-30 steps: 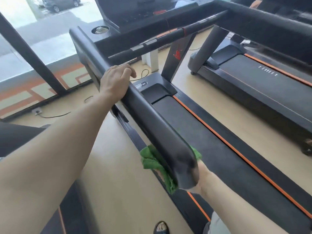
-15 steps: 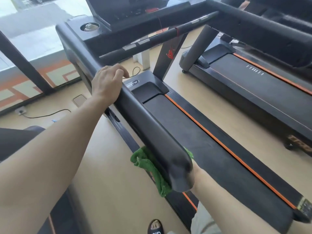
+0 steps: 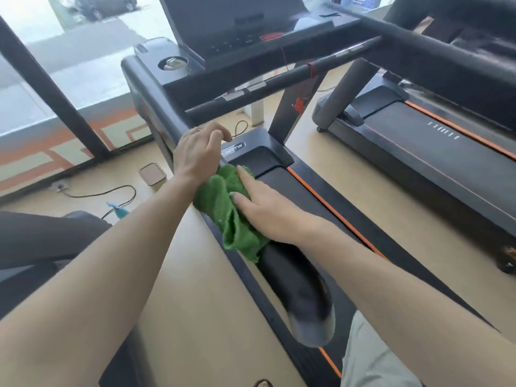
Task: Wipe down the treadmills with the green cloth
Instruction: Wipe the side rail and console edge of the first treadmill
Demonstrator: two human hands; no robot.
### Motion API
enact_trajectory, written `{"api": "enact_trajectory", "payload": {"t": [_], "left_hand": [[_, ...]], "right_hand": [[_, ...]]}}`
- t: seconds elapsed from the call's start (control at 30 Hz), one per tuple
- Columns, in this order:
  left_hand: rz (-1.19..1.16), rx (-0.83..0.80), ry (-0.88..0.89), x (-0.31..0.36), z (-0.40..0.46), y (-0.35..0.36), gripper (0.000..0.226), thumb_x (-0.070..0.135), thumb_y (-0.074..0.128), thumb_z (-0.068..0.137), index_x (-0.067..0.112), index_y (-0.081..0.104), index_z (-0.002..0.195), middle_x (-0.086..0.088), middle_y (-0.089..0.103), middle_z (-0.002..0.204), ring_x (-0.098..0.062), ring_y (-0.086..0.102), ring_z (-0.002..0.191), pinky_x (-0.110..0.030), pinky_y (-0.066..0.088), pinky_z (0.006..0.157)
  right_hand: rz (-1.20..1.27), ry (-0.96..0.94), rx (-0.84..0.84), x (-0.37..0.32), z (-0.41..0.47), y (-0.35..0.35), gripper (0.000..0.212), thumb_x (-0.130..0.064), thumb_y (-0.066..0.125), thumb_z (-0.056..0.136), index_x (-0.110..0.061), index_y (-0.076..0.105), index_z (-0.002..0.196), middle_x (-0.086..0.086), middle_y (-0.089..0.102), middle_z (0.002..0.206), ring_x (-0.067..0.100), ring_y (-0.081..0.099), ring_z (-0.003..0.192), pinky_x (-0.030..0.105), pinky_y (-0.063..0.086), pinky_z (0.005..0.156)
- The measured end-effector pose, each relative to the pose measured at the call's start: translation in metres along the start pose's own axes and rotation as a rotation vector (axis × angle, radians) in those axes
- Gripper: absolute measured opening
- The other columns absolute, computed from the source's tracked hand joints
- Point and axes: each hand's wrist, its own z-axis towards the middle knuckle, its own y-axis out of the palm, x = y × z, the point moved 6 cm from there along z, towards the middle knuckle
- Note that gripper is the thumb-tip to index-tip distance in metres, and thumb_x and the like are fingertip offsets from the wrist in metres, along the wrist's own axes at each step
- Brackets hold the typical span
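The green cloth lies bunched on top of the black left handrail of the near treadmill. My right hand presses down on the cloth, fingers stretched forward over it and thumb alongside. My left hand grips the same handrail just ahead of the cloth, fingers curled over the rail's top. The rail's rounded end pokes toward me below the cloth. The console rises at the top of the frame.
A second treadmill stands to the right across a strip of tan floor. A cable and a floor socket plate lie by the window on the left. A dark machine part sits at the lower left.
My right hand and the cloth came up from under the rail's end and slid forward along its top, now next to my left hand. The left hand kept its grip on the rail.
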Motion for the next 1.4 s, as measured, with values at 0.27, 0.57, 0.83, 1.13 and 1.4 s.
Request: {"api": "enact_trajectory", "payload": {"t": [0.27, 0.57, 0.83, 1.13, 1.4], "left_hand": [[-0.15, 0.173, -0.118, -0.008, -0.007, -0.006, 0.052, 0.034, 0.032, 0.097, 0.021, 0.045, 0.146, -0.001, 0.045, 0.149, -0.015, 0.033, 0.141, -0.03, 0.022, 0.116], [-0.035, 0.137, -0.727, -0.041, -0.002, 0.005, 0.067, 0.045, 0.021, 0.104, 0.0, 0.021, 0.154, -0.017, 0.015, 0.163, -0.035, 0.012, 0.151, -0.046, 0.013, 0.123], [0.012, 0.24, -0.832, -0.006, -0.002, 0.001, 0.054, 0.023, 0.03, 0.109, 0.014, 0.015, 0.16, -0.002, 0.013, 0.167, -0.015, 0.014, 0.152, -0.028, 0.011, 0.122], [0.042, 0.134, -0.855, -0.021, -0.003, -0.002, 0.057, 0.019, 0.036, 0.107, 0.019, 0.014, 0.16, 0.005, 0.01, 0.168, -0.01, 0.012, 0.153, -0.035, 0.012, 0.125], [0.001, 0.168, -0.857, -0.018, -0.011, 0.0, 0.064, 0.036, 0.028, 0.097, 0.025, 0.018, 0.159, 0.015, 0.012, 0.165, 0.002, 0.012, 0.15, -0.034, 0.014, 0.125]], "right_hand": [[-0.38, -0.189, -0.091, 0.009, -0.072, 0.003, 0.064, -0.054, 0.016, 0.1, -0.039, -0.009, 0.158, -0.005, -0.021, 0.165, 0.012, -0.007, 0.153, 0.035, 0.017, 0.123], [0.473, -0.015, -0.222, 0.022, 0.091, 0.018, 0.064, -0.055, 0.023, 0.101, -0.033, 0.009, 0.16, -0.012, 0.013, 0.166, 0.004, 0.011, 0.151, 0.034, 0.012, 0.125], [0.677, 0.415, -0.459, 0.065, 0.039, 0.039, 0.084, -0.082, 0.017, 0.074, -0.055, 0.012, 0.153, -0.024, 0.013, 0.162, 0.003, 0.012, 0.151, 0.045, 0.017, 0.125], [0.517, 0.058, -0.301, -0.003, 0.17, 0.001, 0.049, -0.041, 0.021, 0.109, -0.037, 0.018, 0.158, -0.022, 0.017, 0.163, -0.008, 0.013, 0.147, 0.026, 0.012, 0.124], [0.544, 0.376, -0.3, 0.014, 0.135, -0.016, 0.037, -0.039, 0.033, 0.108, -0.033, 0.062, 0.13, -0.013, 0.065, 0.131, 0.006, 0.058, 0.124, 0.035, 0.043, 0.11]]}}
